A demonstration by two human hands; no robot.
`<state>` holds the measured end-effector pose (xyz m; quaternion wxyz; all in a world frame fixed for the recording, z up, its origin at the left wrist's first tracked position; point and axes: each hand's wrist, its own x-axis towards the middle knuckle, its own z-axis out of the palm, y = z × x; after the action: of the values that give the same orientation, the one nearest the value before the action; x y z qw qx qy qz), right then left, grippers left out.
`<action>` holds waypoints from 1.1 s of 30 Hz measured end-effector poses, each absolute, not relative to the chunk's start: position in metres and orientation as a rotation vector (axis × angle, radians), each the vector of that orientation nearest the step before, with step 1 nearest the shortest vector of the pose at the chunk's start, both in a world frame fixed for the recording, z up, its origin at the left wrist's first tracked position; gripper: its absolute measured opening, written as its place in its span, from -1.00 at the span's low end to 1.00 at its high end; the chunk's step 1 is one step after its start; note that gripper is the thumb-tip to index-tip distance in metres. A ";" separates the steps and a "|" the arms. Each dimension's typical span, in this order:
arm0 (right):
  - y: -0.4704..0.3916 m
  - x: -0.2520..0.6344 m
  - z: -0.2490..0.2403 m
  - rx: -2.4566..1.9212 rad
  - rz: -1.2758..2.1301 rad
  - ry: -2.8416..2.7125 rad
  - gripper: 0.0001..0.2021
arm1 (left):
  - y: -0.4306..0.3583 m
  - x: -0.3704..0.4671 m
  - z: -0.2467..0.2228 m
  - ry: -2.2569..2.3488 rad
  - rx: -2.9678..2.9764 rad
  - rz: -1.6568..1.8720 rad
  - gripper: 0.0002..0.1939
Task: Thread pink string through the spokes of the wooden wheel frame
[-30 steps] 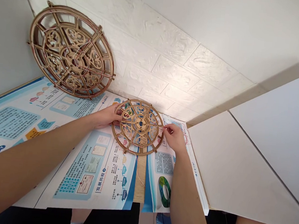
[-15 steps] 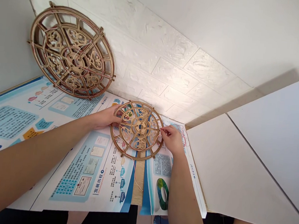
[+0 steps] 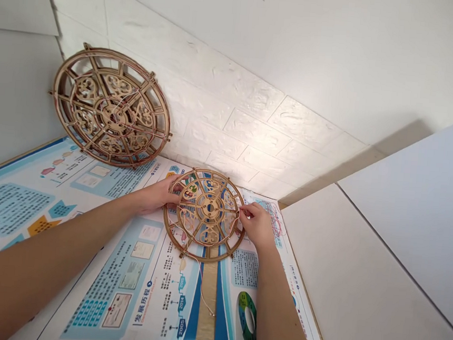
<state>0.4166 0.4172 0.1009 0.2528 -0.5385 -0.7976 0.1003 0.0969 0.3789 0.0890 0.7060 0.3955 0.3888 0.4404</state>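
We have the round wooden frame (image 3: 204,207) tilted over the posters (image 3: 112,271), its left rim clasped in our left hand (image 3: 161,195), its right side just left of our right hand (image 3: 258,224), whose fingertips seemingly pinch its thin wire (image 3: 237,222).

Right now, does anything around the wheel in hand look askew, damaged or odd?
No damage is visible. One loose thing: a thin wire trails off the lower rim of the wooden wheel, its free end over the bare strip between the printed sheets. It looks odd because that end isn't fixed to the wheel.
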 end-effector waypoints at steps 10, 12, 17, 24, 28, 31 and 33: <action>0.415 0.414 0.103 -1.515 0.269 -2.224 -0.83 | 0.381 0.098 0.087 0.881 0.902 0.969 -0.24; 0.415 0.413 0.104 -1.515 0.270 -2.224 -0.82 | 0.381 0.098 0.086 0.875 0.896 0.968 -0.24; 0.414 0.412 0.106 -1.535 0.257 -2.252 -0.84 | 0.382 0.097 0.083 0.868 0.899 0.971 -0.25; 0.415 0.412 0.105 -1.511 0.236 -2.265 -0.82 | 0.381 0.096 0.084 0.870 0.898 0.969 -0.22; 0.415 0.411 0.106 -1.515 0.235 -2.275 -0.81 | 0.381 0.096 0.085 0.860 0.889 0.972 -0.23; 0.413 0.412 0.108 -1.501 0.264 -2.298 -0.78 | 0.381 0.096 0.085 0.852 0.876 0.972 -0.25; 0.412 0.414 0.110 -1.476 0.302 -2.315 -0.76 | 0.381 0.096 0.086 0.852 0.870 0.974 -0.26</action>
<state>0.4136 0.4124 0.1097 0.1885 -0.5246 -0.8232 0.1074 0.0956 0.3809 0.0858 0.7110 0.3924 0.3842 0.4391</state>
